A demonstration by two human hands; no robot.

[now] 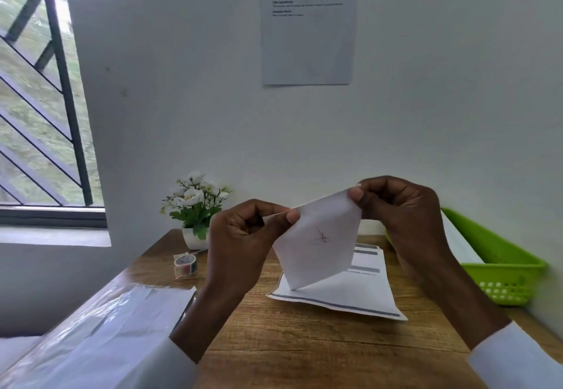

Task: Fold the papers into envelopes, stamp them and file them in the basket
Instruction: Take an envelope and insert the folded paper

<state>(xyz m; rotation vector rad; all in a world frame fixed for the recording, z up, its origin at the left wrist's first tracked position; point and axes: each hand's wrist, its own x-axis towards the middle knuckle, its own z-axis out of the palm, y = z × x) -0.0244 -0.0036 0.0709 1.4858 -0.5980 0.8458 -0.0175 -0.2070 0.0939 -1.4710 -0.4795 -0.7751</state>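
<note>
Over the wooden surface (304, 343), both hands pinched the folded envelope (316, 242) by its top corners, left hand (243, 230) and right hand (402, 215), basket (502, 270) just right of the right grip.

left hand (243, 230) raised, pinching; right hand (396, 206) likewise

A potted white flower plant (195, 206) stands by the wall, a printed notice (308, 38) above, barred window (39, 99) left.
</note>
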